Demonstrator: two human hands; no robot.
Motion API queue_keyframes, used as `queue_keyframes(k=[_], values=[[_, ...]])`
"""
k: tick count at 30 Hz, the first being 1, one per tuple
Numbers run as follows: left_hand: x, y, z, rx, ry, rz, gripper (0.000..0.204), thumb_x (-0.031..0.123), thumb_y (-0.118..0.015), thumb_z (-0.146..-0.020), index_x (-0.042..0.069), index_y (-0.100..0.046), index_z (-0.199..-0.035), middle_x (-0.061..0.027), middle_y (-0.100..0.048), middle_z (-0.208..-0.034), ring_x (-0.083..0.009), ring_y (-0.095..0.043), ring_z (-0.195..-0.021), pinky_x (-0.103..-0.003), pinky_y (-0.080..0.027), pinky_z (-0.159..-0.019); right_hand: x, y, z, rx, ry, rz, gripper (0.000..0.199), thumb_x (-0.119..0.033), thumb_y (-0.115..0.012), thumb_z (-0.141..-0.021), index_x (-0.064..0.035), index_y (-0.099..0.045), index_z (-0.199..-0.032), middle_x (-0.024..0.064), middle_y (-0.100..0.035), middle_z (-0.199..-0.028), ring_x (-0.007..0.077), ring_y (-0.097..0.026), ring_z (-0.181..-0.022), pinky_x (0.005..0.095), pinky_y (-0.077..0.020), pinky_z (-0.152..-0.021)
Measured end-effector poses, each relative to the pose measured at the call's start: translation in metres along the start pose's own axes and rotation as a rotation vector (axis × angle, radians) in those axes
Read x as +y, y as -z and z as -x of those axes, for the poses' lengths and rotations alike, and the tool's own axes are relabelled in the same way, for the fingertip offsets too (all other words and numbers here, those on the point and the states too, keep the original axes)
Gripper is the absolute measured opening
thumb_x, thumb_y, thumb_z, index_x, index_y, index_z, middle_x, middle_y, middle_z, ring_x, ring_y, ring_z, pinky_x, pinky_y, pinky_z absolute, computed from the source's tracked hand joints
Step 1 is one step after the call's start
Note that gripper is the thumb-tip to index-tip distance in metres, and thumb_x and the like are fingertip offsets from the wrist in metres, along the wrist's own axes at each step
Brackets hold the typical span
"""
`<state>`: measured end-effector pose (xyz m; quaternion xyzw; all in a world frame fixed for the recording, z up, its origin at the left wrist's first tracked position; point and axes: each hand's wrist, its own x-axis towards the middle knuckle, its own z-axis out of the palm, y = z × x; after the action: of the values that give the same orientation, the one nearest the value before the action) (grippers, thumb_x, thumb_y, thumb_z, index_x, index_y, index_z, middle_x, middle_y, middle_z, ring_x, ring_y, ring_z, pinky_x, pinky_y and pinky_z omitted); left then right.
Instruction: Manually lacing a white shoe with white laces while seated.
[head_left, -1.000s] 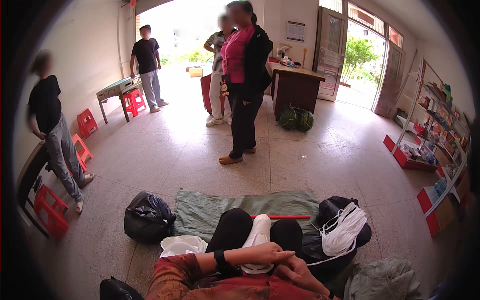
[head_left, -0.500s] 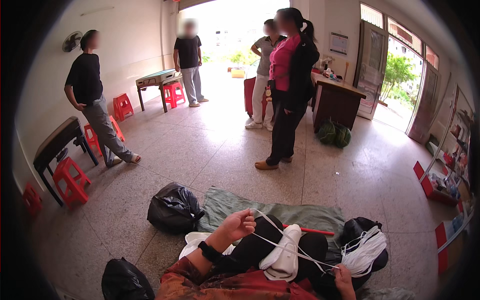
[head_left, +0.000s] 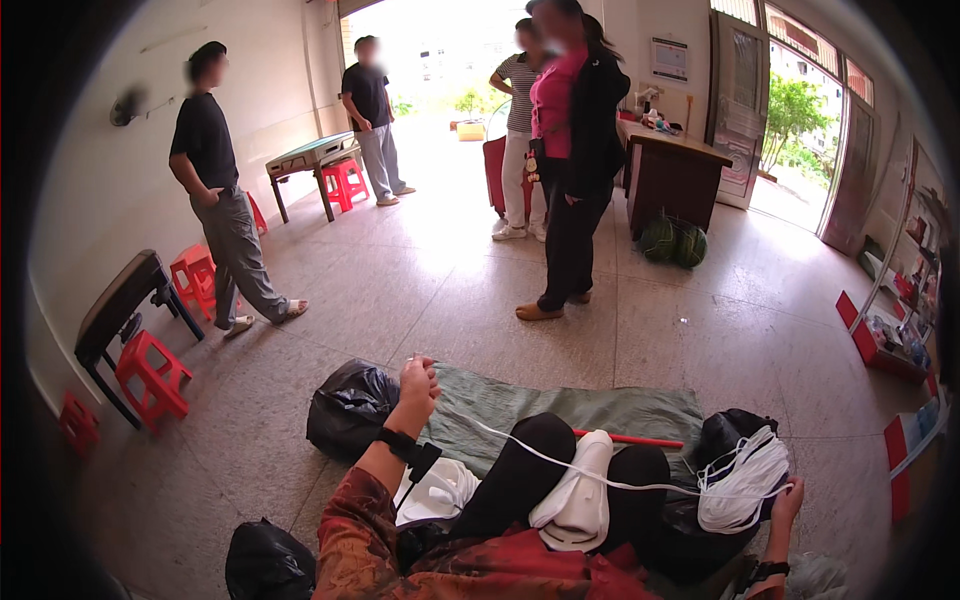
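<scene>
Between my hands runs a white cord (head_left: 560, 461), slack and curving across my knees. My left hand (head_left: 418, 384), raised at the far left of the green cloth (head_left: 480, 393), is closed on one part of it. Out to the right, my right hand (head_left: 789, 502) pinches another part. A loose bundle of white cord (head_left: 740, 490) lies beside my right knee, next to my right hand. In my lap, between my thighs, rests a white moulded object (head_left: 580, 490), narrower at its far end. More white strands (head_left: 455, 483) lie on something white by my left thigh.
A red stick (head_left: 640, 440) lies on the green cloth. Black plastic bags stand at far left (head_left: 350, 408), near left (head_left: 268, 562) and right (head_left: 735, 430). Several people stand farther off. Red stools (head_left: 152, 378) and tables line the left; a shelf rack (head_left: 905, 300) stands right.
My left hand has moved up and left, my right hand outward to the right. The cord, crossed over my lap before, now spreads in one long curve. The person at left stepped rightward.
</scene>
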<state>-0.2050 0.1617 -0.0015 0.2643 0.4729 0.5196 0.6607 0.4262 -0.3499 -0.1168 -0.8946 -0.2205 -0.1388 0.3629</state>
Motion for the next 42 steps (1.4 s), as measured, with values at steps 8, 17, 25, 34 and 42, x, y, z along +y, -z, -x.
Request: queue_keyframes(k=[8,17,25,34,42], values=[[-0.093,-0.034,0.165,-0.985,-1.107,-1.431,0.016,0.019,-0.068,-0.086,0.008,-0.059,-0.094,-0.0110,-0.059,-0.080,-0.0344,-0.060,-0.074,-0.044,-0.048,-0.063,-0.309,0.015,0.161,-0.955,0.804,-0.533,0.018,-0.006,-0.072,-0.077,-0.0042,-0.063,-0.092,0.0131,-0.062,-0.094,0.0323,-0.060,-0.094,0.0401,-0.0481,-0.084],[-0.099,-0.059,0.184,-1.013,-1.110,-1.465,0.039,0.007,-0.065,-0.079,0.002,-0.059,-0.117,-0.0111,-0.055,-0.105,-0.0321,-0.050,-0.102,-0.044,-0.040,-0.089,-0.316,-0.013,0.179,-0.956,0.360,-0.774,0.016,-0.009,-0.067,-0.086,-0.0015,-0.057,-0.096,0.0105,-0.062,-0.083,0.0228,-0.062,-0.075,0.0338,-0.0502,-0.068],[-0.103,-0.061,0.191,-1.074,-0.658,-1.348,0.025,0.010,-0.056,-0.092,0.002,-0.059,-0.116,-0.0222,-0.066,-0.091,-0.0393,-0.065,-0.081,-0.047,-0.050,-0.069,-0.304,-0.007,0.167,-1.182,0.449,-0.521,0.013,-0.012,-0.056,-0.095,-0.0003,-0.057,-0.100,0.0135,-0.061,-0.074,0.0235,-0.060,-0.065,0.0353,-0.0463,-0.060],[-0.116,-0.083,0.167,-0.955,-0.651,-1.402,0.018,0.016,-0.058,-0.093,0.001,-0.069,-0.093,-0.0194,-0.068,-0.084,-0.0374,-0.066,-0.076,-0.043,-0.051,-0.069,-0.316,-0.055,0.169,-0.932,0.520,-0.459,0.014,-0.012,-0.054,-0.092,-0.0016,-0.064,-0.092,0.0187,-0.063,-0.080,0.0366,-0.062,-0.073,0.0407,-0.0484,-0.064],[-0.119,-0.087,0.171,-0.865,-0.548,-1.315,0.012,0.009,-0.063,-0.088,-0.001,-0.068,-0.090,-0.0153,-0.066,-0.083,-0.0290,-0.065,-0.075,-0.036,-0.051,-0.071,-0.321,-0.050,0.176,-0.747,0.532,-0.412,0.014,-0.015,-0.060,-0.088,-0.0027,-0.067,-0.090,0.0156,-0.065,-0.081,0.0350,-0.064,-0.080,0.0410,-0.0502,-0.071]])
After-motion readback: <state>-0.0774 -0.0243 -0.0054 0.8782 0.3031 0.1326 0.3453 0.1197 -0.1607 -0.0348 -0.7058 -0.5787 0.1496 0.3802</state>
